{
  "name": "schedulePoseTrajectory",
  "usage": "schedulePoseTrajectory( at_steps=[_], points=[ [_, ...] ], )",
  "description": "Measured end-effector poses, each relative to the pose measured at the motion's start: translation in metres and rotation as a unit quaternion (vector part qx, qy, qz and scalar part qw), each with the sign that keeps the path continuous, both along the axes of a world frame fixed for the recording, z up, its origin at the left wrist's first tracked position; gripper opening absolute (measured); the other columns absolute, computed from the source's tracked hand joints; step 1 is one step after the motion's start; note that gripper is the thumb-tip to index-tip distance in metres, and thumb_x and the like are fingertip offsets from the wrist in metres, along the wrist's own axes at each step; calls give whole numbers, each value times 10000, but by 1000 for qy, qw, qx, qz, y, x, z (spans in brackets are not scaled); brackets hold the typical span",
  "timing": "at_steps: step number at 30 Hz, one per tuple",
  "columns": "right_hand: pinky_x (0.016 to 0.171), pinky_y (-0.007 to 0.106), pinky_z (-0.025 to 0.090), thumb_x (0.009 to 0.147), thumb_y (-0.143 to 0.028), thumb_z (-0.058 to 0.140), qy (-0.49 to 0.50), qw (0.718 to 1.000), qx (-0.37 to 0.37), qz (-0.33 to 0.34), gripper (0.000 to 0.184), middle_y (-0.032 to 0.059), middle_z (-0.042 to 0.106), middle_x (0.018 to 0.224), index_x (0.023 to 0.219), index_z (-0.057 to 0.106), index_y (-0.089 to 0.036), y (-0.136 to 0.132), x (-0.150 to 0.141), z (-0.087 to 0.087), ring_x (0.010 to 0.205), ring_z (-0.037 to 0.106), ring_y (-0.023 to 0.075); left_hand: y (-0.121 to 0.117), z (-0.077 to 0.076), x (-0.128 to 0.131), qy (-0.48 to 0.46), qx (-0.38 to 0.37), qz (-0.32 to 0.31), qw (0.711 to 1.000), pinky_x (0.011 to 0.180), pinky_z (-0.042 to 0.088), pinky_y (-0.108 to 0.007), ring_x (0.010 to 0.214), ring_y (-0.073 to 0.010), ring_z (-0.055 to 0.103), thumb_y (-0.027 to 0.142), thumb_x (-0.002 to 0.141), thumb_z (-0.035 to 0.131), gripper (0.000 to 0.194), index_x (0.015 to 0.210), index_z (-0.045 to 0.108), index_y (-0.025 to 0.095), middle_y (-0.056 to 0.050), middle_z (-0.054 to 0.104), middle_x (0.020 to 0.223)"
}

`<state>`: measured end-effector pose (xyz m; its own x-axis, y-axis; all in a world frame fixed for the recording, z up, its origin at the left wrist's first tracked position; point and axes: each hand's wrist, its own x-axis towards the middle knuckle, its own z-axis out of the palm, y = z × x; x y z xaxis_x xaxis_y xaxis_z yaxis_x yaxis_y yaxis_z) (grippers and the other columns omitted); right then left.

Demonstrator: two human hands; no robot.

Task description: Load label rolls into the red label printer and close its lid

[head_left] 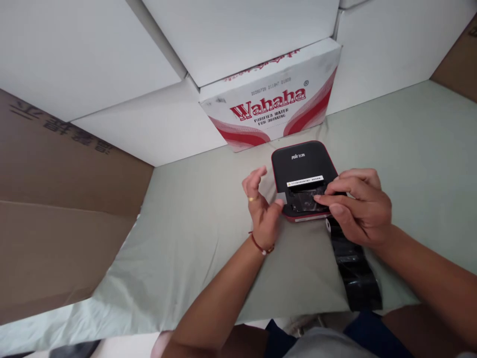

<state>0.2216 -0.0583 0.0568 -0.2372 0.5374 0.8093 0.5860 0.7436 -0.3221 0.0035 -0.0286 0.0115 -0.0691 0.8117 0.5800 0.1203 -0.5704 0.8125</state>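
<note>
A black device with a red rim (298,166), looking like a small label or receipt printer, lies on the cloth with a white label strip across its top. My left hand (263,209) has its fingers apart, and its thumb touches the device's left edge beside a small grey patch (281,198). Over the device's lower right corner is my right hand (361,204), with fingers bent and fingertips on a shiny dark panel (305,200). What its fingertips hold, if anything, cannot be made out. Below that hand, a glossy black strip (357,278) runs toward the table's front edge.
Behind the device stands a white and red water carton (272,109) with "Wahaha" printed on it. White boxes (238,35) are stacked at the back. Brown cardboard (63,214) rises on the left. Pale green cloth (194,219) covers the table.
</note>
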Motion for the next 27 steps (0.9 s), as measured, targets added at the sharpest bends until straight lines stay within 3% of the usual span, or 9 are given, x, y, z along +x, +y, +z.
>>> schedulePoseTrajectory(
  at_steps=[3, 7, 12, 23, 27],
  points=[
    [877, 442, 521, 1015, -180, 570, 5, 1000, -1, 13, 241, 55, 753, 938, 1042, 802, -238, 3, -1, 0, 985, 617, 253, 13, -4, 0, -161, -171, -137, 962, 1368, 237, -516, 1632, -315, 328, 489, 814, 727, 849, 1599, 406, 460, 9, 465, 1657],
    [881, 436, 528, 1017, -181, 572, 4, 1000, 14, 19, 229, 50, 756, 922, 1029, 796, -227, 3, 0, 0, 990, 612, 245, 18, 0, 3, -250, -242, -250, 904, 1396, 215, -527, 1672, -303, 296, 395, 758, 745, 981, 1643, 328, 458, 28, 449, 1706],
    [847, 453, 551, 1046, -272, 547, -7, 1000, -2, 6, 274, 38, 775, 874, 967, 808, -300, -1, 3, 3, 960, 649, 253, 17, 5, 1, -243, -252, -267, 898, 1414, 178, -537, 1694, -303, 262, 341, 748, 756, 1025, 1657, 299, 465, 49, 399, 1753],
    [849, 437, 577, 1016, -206, 589, -11, 1000, 10, 12, 209, 53, 793, 906, 973, 784, -267, -2, 4, 6, 950, 670, 250, 27, -11, -5, -152, -180, -248, 940, 1422, 124, -507, 1734, -299, 105, 494, 784, 857, 1055, 1658, 266, 515, 71, 225, 1831],
    [862, 423, 600, 1009, -201, 600, -3, 997, -5, 75, 188, 58, 814, 951, 947, 770, -251, 2, 8, 11, 959, 721, 246, 29, -14, -1, -164, -165, -271, 934, 1413, 156, -533, 1725, -323, 143, 544, 816, 827, 960, 1642, 340, 485, 51, 261, 1820]
  ],
)
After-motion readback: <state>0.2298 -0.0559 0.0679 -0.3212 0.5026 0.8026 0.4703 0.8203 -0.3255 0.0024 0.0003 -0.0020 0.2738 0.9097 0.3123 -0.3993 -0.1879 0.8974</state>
